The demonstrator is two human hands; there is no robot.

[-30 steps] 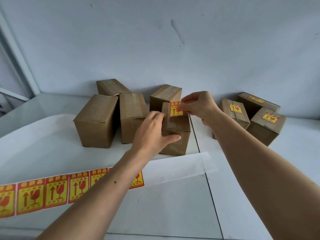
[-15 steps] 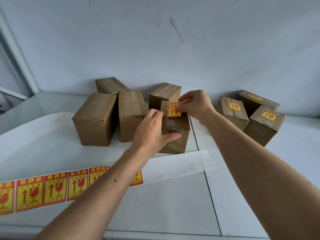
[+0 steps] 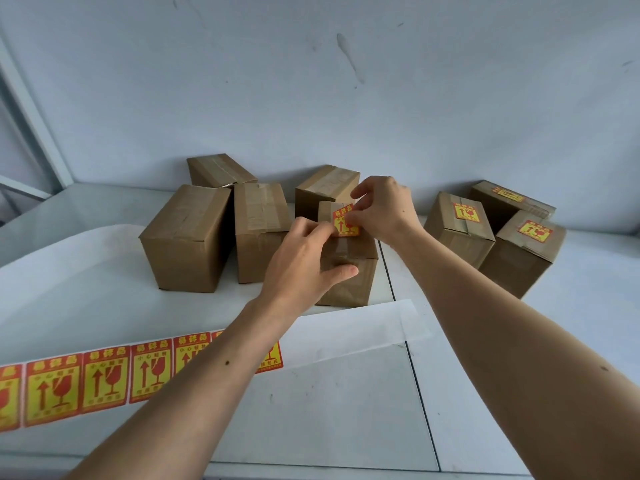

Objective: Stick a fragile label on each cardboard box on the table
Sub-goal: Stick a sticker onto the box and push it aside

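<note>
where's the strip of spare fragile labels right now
In the head view the label strip lies flat on the table at lower left, running from the left edge under the left forearm.

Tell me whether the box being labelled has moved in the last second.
No. The box still stands just left of the table seam.

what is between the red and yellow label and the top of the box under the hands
Nothing visible does. The red and yellow fragile label lies on the top of the small brown cardboard box; the right hand pinches its upper right corner, the left hand grips the box beside it.
</note>
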